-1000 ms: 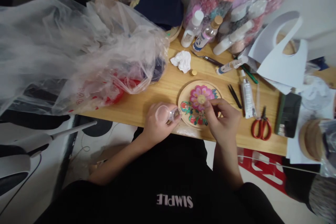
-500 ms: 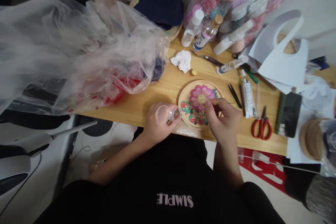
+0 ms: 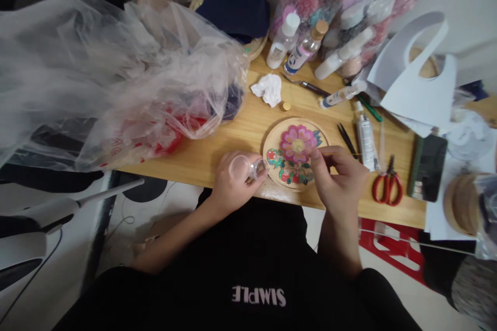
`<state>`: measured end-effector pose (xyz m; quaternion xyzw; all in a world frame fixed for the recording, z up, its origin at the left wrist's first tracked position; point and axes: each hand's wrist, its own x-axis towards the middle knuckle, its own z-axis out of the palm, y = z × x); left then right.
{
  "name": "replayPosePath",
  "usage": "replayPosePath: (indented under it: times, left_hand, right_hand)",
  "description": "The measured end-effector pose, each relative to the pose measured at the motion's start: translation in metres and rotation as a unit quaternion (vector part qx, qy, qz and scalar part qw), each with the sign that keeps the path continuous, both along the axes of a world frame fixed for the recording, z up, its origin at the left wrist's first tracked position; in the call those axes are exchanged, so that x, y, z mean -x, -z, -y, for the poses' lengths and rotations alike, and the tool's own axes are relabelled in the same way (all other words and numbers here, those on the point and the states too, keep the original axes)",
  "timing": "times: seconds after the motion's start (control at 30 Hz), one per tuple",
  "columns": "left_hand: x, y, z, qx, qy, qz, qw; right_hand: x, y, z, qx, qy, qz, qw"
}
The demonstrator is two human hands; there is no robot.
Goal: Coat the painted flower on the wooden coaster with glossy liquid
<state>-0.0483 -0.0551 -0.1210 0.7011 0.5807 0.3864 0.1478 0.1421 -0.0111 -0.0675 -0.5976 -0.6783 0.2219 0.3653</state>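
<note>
A round wooden disc [image 3: 276,137] with a pink flower and green and red shapes on it lies at the near edge of the wooden table [image 3: 217,150]. My left hand [image 3: 235,181] is closed round a small clear jar [image 3: 257,168] just left of the disc. My right hand [image 3: 339,181] pinches a thin stick [image 3: 341,154] at the disc's right edge, its fingertips beside the flower.
A large clear plastic bag [image 3: 116,77] covers the table's left. Behind the disc lie a crumpled tissue [image 3: 267,89], a gold cap [image 3: 286,106] and several bottles [image 3: 301,51]. To the right are black tweezers [image 3: 347,139], a glue tube [image 3: 365,137], red scissors [image 3: 384,186] and a phone [image 3: 427,165].
My right hand has slid to the right, off the flower's yellow centre to the disc's right edge. My left hand has stayed put with the jar.
</note>
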Motion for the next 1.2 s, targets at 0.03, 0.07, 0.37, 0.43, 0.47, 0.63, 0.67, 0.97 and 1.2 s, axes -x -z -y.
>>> replayPosePath:
  times: [0.03, 0.07, 0.37, 0.43, 0.47, 0.63, 0.67, 0.97, 1.2]
  left_hand:
    - [0.000, 0.000, 0.000, 0.001, 0.001, 0.001, 1.000]
    - [0.000, 0.000, 0.000, 0.002, 0.003, 0.001, 1.000]
    - [0.000, 0.000, 0.000, -0.034, 0.009, -0.010, 0.999]
    - [0.000, -0.002, -0.001, -0.047, 0.011, -0.018, 0.999]
    - [0.000, -0.002, -0.001, -0.052, 0.011, -0.023, 0.998]
    - [0.000, -0.003, -0.001, -0.062, 0.017, -0.028, 0.998]
    - [0.000, -0.002, -0.001, -0.064, 0.019, -0.027, 0.997]
    - [-0.001, -0.002, -0.001, -0.049, 0.016, -0.025, 0.998]
    - [0.001, -0.005, -0.002, -0.033, 0.023, -0.022, 0.999]
  right_hand:
    - [-0.001, -0.002, 0.002, -0.003, -0.001, -0.012, 1.000]
    - [-0.002, -0.004, 0.004, -0.008, -0.007, -0.025, 1.000]
    - [0.011, -0.011, 0.010, 0.002, -0.167, -0.049, 0.985]
    - [0.013, -0.009, 0.008, -0.008, -0.169, -0.026, 0.985]
    - [0.013, -0.008, 0.007, -0.010, -0.175, -0.015, 0.984]
    - [0.012, -0.007, 0.006, 0.004, -0.216, -0.022, 0.976]
    - [0.012, -0.007, 0.006, -0.001, -0.208, -0.025, 0.978]
    - [0.014, -0.003, 0.009, -0.011, -0.185, -0.020, 0.982]
    - [0.014, -0.006, 0.011, -0.022, -0.212, -0.001, 0.977]
